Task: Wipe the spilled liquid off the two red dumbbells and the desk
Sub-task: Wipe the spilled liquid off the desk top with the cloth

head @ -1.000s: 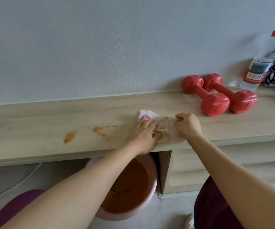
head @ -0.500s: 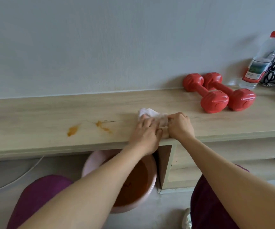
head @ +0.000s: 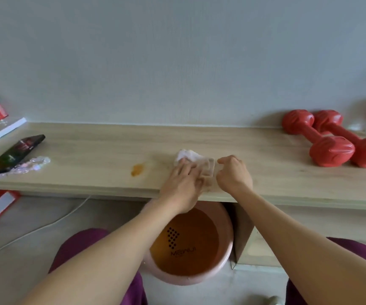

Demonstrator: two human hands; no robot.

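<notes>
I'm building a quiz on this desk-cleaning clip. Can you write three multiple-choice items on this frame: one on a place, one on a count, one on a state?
1. Where is the orange stain?
A. on the desk, left of the tissue
B. on the dumbbells
C. on the wall

2. How many red dumbbells lie on the desk?
A. one
B. two
C. three

3. What is the left hand doing?
A. lifting a dumbbell
B. hanging below the desk
C. pressing the tissue onto the desk

Answers:
1 A: the stain sits on the wood left of the tissue.
2 B: two lie side by side at the right.
3 C: its fingers lie flat on the tissue, with the right hand beside it.
</notes>
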